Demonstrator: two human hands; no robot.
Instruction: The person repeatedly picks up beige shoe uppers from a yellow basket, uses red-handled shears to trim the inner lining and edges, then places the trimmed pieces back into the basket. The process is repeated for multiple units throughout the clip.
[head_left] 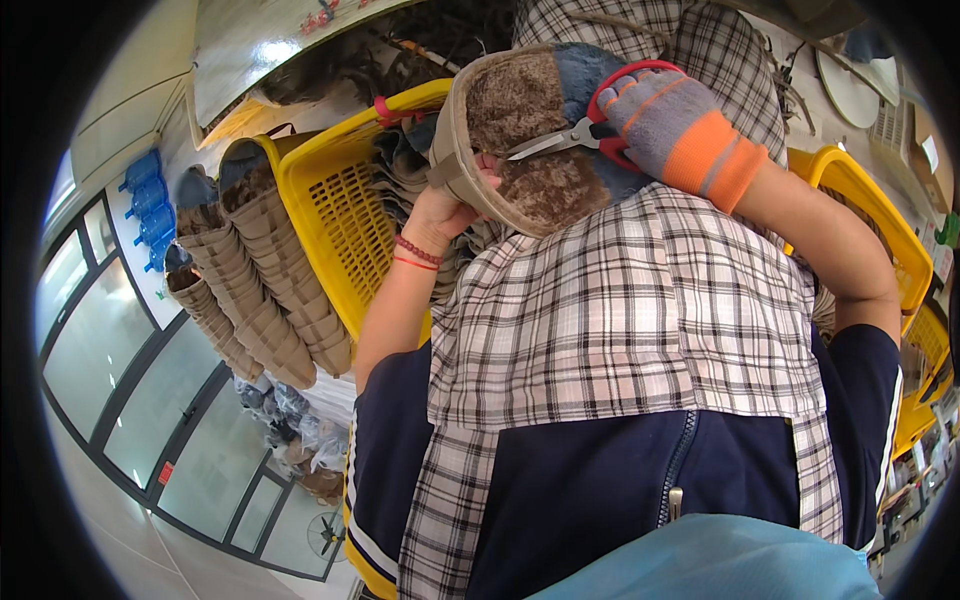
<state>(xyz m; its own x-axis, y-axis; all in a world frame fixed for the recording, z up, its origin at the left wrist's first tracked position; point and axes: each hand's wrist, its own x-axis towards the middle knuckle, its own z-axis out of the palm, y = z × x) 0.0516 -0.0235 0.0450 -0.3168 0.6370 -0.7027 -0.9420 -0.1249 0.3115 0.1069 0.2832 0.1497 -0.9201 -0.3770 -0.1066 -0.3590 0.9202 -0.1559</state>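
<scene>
A beige cap-like piece with brown plush lining and blue-grey cloth at its right side lies tilted over my lap, its hollow facing up. My left hand, bare, with a bead bracelet at the wrist, grips its left rim, fingertips showing inside against the lining. In my right hand, which wears a grey and orange glove, are red-handled scissors. Their blades point left across the plush toward my left fingertips. I cannot tell whether the blades touch the lining.
Left of me stands a yellow basket with more such pieces inside. Beyond it are tall nested stacks of similar beige pieces. Another yellow basket is by my right arm. A table with dark scraps beneath stands at the far left.
</scene>
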